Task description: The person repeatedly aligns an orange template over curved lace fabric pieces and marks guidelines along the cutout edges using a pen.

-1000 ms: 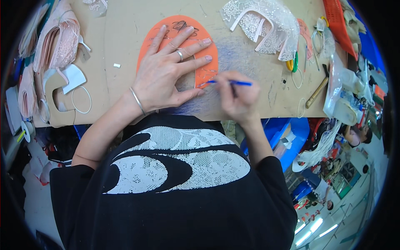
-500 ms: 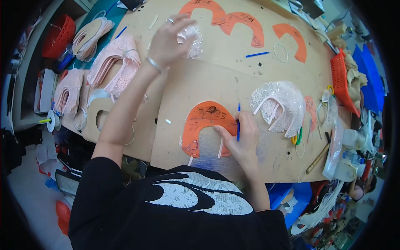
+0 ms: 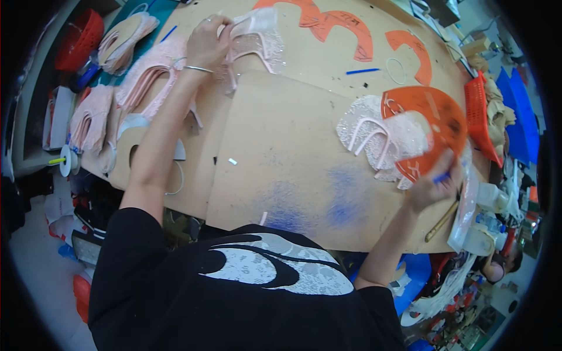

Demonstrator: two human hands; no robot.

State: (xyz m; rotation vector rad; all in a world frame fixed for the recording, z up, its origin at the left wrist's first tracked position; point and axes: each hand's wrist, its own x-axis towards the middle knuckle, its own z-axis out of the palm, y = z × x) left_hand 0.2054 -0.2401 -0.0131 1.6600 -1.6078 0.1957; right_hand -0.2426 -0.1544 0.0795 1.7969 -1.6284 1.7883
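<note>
At the upper middle, my left hand (image 3: pixel 208 44) pinches a pale pink lace piece (image 3: pixel 252 50) with pink binding. On the right, my right hand (image 3: pixel 436 178) grips an arched orange template (image 3: pixel 404 167) and a blue pen (image 3: pixel 442 175). The template overlaps a stack of beaded pale lace pieces (image 3: pixel 360 131) with narrow pink strips. Blue smudges mark the cardboard work surface (image 3: pixel 281 152) below them.
At left lie pink lace bundles (image 3: pixel 143 82) and a red basket (image 3: pixel 80 41). More orange templates (image 3: pixel 345 26), another blue pen (image 3: pixel 362 71) and a cord loop (image 3: pixel 396 70) are at back. Right edge holds a red crate (image 3: pixel 477 117) and hammer (image 3: pixel 439 225). A co-worker (image 3: pixel 500 263) is beyond.
My left hand has left the orange template and reached up-left, now grasping lace. My right hand has lifted the template with the pen and carried it right over the lace stack.
</note>
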